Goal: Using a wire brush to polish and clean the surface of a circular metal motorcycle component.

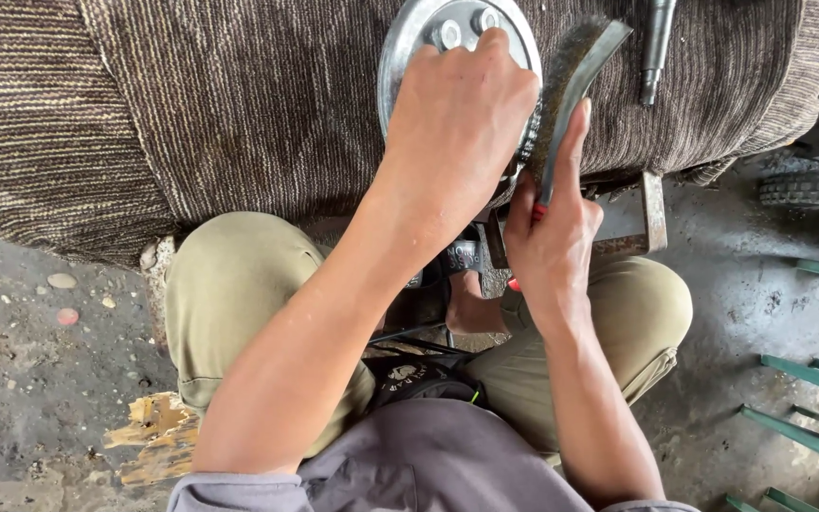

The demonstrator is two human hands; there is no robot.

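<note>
Left grip (457, 114) clamps metal disc (409, 38); right grip (552, 228) holds wire brush (575, 76) upright.

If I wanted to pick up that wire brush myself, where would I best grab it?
Probably by the narrow handle end of the wire brush, coming from below on the side nearest the person, just as the right hand holds it. The bristles sit along the upper part against the round metal disc, so the lower handle is the bare, safe part.
</note>
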